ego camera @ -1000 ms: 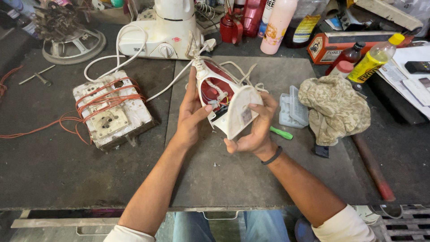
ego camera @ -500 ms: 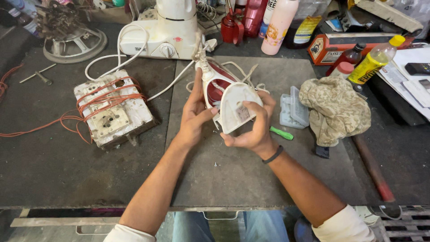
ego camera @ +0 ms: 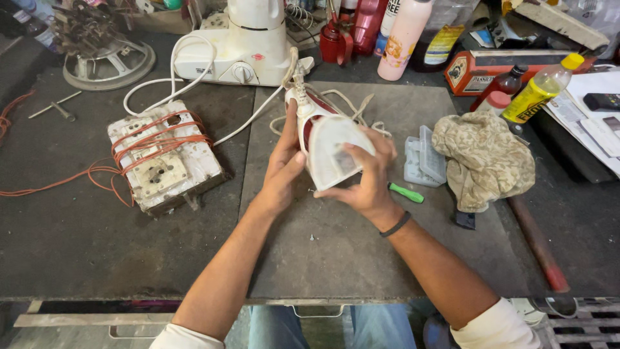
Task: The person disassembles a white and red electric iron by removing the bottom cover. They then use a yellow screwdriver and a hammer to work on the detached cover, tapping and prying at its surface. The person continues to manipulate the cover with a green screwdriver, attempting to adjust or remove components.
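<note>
A: Nearest items?

B: Left hand and right hand, both raised above the dark mat on the worktop. Between them, one red-and-white clothes iron, tilted, pale underside towards the camera. Left fingers wrap its red side; right fingers close over the lower edge and face. Black band on the right wrist.

A: Beside the hands?

B: Green-handled screwdriver, lying on the mat just right of the right hand. Clear plastic case behind it, touching a crumpled patterned cloth. Red rod further right, lying at an angle.

A: Left side?

B: White switch box bound with orange wire, well apart from the hands.

A: Farther back?

B: The iron's white cord, looped on the mat behind the iron. White mixer base with its own cable. Pink bottle, yellow-capped bottle, metal fan part at the far left.
</note>
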